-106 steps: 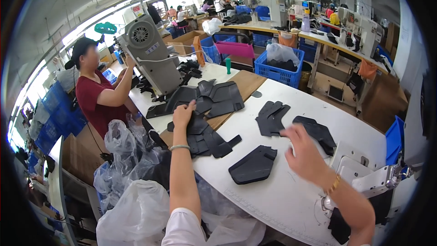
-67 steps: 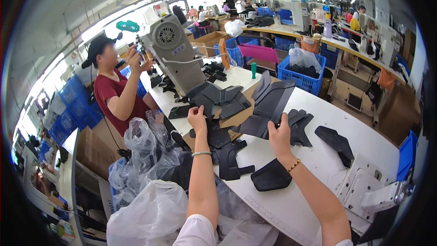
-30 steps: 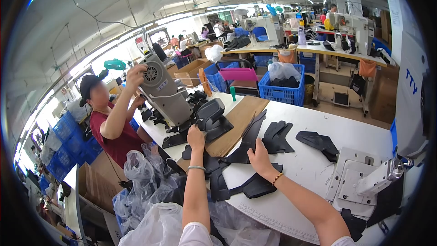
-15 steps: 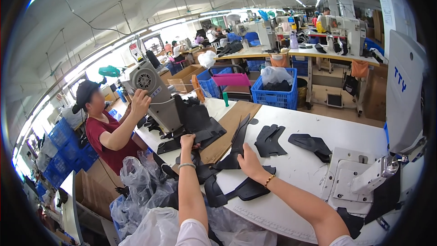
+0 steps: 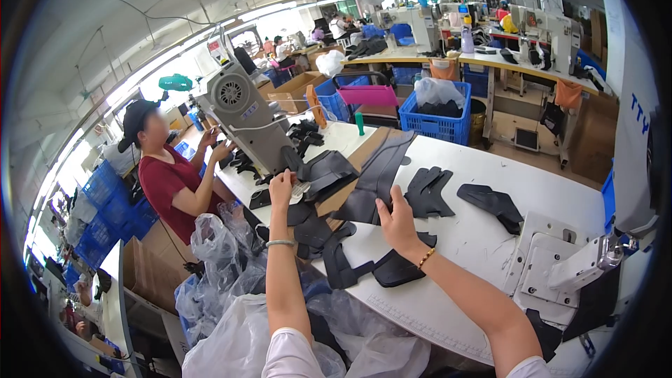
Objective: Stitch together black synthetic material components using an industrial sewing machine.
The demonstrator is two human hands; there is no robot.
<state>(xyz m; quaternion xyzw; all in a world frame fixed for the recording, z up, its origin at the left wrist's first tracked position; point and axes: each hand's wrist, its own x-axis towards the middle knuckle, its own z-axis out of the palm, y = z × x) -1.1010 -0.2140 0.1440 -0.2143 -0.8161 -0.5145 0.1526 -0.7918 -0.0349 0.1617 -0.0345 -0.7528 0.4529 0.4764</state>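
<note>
My left hand is by the base of the grey sewing machine, its fingers drawn together beside a folded black piece. Whatever those fingers hold cannot be made out. My right hand has thumb and fingers apart, at the near right edge of a long black panel. That panel lies across a brown board and the white table. Close to my wrists are more black cut pieces, including a rounded black piece. Black pieces also lie to the right of my hand.
A second machine stands at the right, with a black part nearby. Clear plastic bags heap up below my left arm. A co-worker in a red shirt stands at the left. Beyond the table is a blue crate.
The long black panel now lies flatter and spread out. My right hand has opened and shifted right; my left hand has moved slightly up. The co-worker's raised hand has come down.
</note>
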